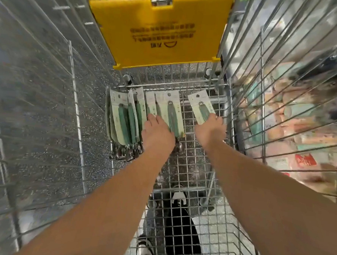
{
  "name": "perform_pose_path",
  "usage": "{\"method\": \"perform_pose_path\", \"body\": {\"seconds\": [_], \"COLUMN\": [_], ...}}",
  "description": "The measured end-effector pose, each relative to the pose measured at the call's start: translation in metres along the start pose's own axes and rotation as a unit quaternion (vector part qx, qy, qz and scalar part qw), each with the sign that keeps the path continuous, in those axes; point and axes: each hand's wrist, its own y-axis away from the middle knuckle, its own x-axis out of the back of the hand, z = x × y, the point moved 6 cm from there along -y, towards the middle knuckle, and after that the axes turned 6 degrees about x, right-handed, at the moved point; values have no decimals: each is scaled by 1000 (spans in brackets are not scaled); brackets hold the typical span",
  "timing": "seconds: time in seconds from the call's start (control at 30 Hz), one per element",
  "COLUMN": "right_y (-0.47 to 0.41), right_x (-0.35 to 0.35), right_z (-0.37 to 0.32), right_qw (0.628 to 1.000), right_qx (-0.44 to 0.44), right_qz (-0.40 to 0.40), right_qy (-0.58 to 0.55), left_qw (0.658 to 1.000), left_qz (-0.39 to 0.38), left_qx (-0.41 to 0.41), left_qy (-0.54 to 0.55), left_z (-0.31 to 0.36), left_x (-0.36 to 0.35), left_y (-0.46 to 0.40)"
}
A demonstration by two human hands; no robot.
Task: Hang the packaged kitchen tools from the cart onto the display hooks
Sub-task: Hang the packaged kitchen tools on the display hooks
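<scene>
Fingertips of the right hand lie on the near edge of a single pale-green carded package holding a dark-green-handled tool, at the far right of the cart floor; the package appears pinched, though the thumb is hidden and the grip cannot be confirmed. Fingers of the left hand lie together and nearly straight, pressed flat on a loose pair of matching carded packages in the middle of the floor, one overlapping the other. Whether anything is curled beneath that hand cannot be told.

To the left, a leaning stack of the same green-handled packages stands against the cart's left wall, metal tool ends pointing near.

Step in hand, as judged: pick-up from the cart, with no package yet hung. The next move calls for lifting the right-hand package clear of the wire and locating the hang hole at its far end. No display hooks are in view.

Surface: the silver wire-mesh floor of the shopping cart, through which dark trousers and black-and-white shoes show. A yellow plastic child-seat flap hangs at the far end. Beyond the left wall lies speckled grey flooring; beyond the right wall, blurred shelves of pastel packaged goods.
</scene>
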Motion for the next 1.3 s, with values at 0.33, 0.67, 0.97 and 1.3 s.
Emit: {"method": "perform_pose_path", "body": {"seconds": [0.33,0.67,0.97,1.3], "right_y": [6,14,17,42], "right_x": [5,-26,-33,-57], "right_z": [-15,-42,-60,-87], "right_qw": [999,982,968,915], "right_qx": [31,54,42,-5], "right_qz": [-16,-42,-61,-197], "right_qy": [-5,-175,-240,-352], "left_qw": [995,994,990,913], "left_qz": [26,54,74,66], "left_qx": [-67,-14,-11,85], "left_qy": [-66,92,120,394], "left_z": [2,-9,-11,-36], "left_x": [-9,-6,-4,-4], "left_y": [6,8,7,12]}}
